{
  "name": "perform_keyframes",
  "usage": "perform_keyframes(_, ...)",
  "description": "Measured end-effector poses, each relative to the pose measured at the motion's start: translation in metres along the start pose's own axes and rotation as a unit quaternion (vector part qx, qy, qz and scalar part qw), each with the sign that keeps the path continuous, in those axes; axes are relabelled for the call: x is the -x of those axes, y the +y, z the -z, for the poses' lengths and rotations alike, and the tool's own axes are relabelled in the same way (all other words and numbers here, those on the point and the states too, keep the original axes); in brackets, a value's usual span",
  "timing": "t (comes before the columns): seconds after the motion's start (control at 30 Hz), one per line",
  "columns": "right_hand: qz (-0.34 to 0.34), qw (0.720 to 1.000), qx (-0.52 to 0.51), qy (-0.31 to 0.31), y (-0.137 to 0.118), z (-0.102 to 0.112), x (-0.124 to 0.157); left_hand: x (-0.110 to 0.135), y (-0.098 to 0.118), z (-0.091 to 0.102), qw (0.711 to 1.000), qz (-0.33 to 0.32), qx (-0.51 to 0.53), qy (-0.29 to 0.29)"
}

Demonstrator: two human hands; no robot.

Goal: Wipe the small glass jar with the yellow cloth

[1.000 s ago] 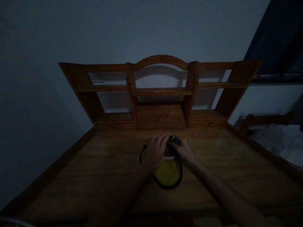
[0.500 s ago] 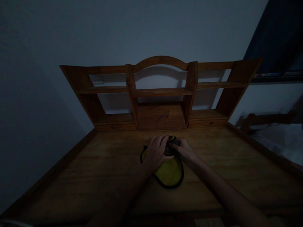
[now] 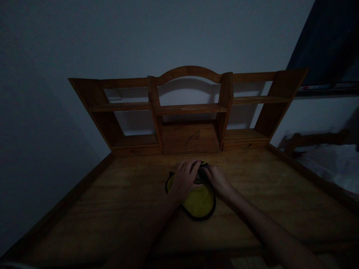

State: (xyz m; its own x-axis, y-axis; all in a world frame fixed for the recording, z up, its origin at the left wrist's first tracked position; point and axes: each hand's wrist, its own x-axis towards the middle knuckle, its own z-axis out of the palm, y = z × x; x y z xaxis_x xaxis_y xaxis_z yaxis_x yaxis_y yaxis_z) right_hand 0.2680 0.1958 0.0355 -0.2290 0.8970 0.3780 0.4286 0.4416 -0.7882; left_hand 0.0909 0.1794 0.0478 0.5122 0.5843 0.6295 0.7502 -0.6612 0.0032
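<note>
A yellow, flat, cloth-like piece (image 3: 199,203) with a rounded black edge lies on the wooden desk under my hands. Above it, a small dark, glossy object (image 3: 199,177) shows between my hands; its kind is hard to make out in the dim light. My left hand (image 3: 185,178) is curled around its left side, thumb underneath. On the other side, my right hand (image 3: 218,180) has its fingers closed at the object, the tips partly hidden. A bit of yellow with a dark edge (image 3: 204,163) shows just behind the object.
A wooden shelf unit (image 3: 191,109) stands along the back of the desk (image 3: 123,209), against the wall. Raised wooden edges run down both sides. At the right are a dark curtain (image 3: 328,41) and white bedding (image 3: 333,164).
My right fingers have shifted slightly at the dark object, and the object has tilted a little. Both hands stay closed around it over the yellow piece.
</note>
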Motion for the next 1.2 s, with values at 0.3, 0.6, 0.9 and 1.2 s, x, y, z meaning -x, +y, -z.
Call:
perform_keyframes(0.3,-0.022,0.991,-0.134,-0.016,0.005,-0.008,-0.006,0.001,-0.006,-0.007,1.0,0.018,0.005,0.024)
perform_keyframes(0.6,-0.075,0.953,-0.29,-0.034,0.004,-0.012,-0.007,0.002,0.0,-0.003,0.997,0.04,0.046,0.054)
perform_keyframes(0.9,0.011,0.996,-0.092,0.008,-0.005,0.0,-0.003,0.003,0.002,-0.006,0.996,0.017,0.033,0.079)
perform_keyframes(1.2,-0.055,0.962,-0.268,-0.007,-0.002,-0.008,-0.006,0.002,-0.002,-0.004,0.989,0.056,0.072,0.114)
